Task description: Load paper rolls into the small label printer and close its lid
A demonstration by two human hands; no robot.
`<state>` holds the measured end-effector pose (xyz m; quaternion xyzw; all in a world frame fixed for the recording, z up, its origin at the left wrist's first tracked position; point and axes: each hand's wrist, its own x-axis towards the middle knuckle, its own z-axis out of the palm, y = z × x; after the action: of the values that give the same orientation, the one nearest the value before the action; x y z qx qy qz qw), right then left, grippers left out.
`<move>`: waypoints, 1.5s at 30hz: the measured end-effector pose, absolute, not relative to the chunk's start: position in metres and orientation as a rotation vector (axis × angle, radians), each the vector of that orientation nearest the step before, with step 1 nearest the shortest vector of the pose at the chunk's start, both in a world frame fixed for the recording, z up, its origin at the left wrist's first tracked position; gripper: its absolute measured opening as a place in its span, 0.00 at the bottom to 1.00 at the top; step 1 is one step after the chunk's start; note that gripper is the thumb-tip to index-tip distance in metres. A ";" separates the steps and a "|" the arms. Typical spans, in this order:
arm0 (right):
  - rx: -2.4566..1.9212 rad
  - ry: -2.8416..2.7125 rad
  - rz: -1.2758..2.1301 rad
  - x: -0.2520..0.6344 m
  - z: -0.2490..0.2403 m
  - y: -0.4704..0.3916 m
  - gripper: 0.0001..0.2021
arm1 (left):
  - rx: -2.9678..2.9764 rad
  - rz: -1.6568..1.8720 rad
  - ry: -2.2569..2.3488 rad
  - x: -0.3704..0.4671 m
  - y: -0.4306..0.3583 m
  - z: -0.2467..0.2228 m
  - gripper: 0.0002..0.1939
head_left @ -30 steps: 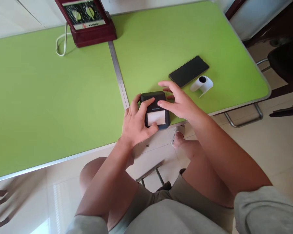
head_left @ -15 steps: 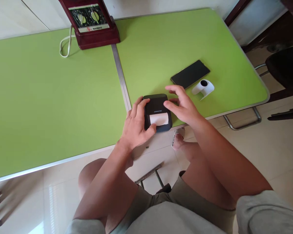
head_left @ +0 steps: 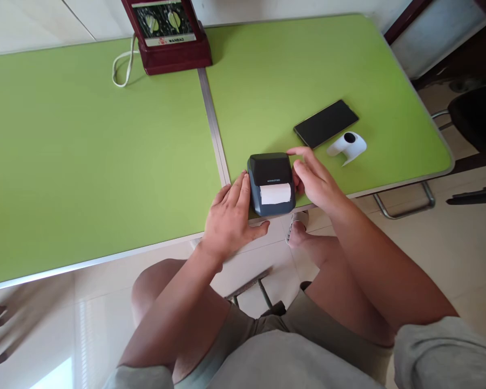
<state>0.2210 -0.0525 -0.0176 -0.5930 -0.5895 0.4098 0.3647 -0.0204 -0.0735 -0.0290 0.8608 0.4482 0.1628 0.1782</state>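
Note:
A small dark label printer sits at the near edge of the green table, with a strip of white paper coming out of its front slot. Along the printer's left side lies my left hand, fingers straight and together, thumb stretched out in front of the printer and off it. My right hand is at the printer's right side. Its index finger reaches the far right corner, the thumb is apart from it, and the other fingers are bent and partly hidden.
Beyond my right hand lie a black smartphone and a curled white paper roll with a dark core end. A dark red WANBAO appliance with a white cord stands at the back. A metal strip crosses the green table.
My left thumb and fingers have come off the printer's top to its left side. My right hand has closed in on the printer's right side. The view has shifted slightly.

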 end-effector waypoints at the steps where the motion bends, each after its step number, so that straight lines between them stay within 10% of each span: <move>1: -1.537 -1.542 1.061 0.221 -0.017 -0.052 0.32 | 2.434 0.479 1.279 -0.020 -0.073 -0.030 0.55; 21: -1.522 -1.739 1.123 0.228 -0.010 -0.049 0.43 | 2.314 0.614 1.286 -0.024 -0.064 -0.039 0.51; 39: -1.818 -2.095 0.373 0.194 0.033 -0.028 0.03 | 2.292 0.558 1.315 -0.024 -0.064 -0.034 0.52; 45: -1.899 -2.390 0.416 0.190 0.036 -0.016 0.18 | 2.289 0.550 1.304 -0.025 -0.064 -0.033 0.51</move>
<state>0.1896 -0.0158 0.0355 -0.6161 -0.7754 0.1351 0.0306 -0.0249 -0.0643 -0.0330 0.8291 0.4722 0.1993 0.2233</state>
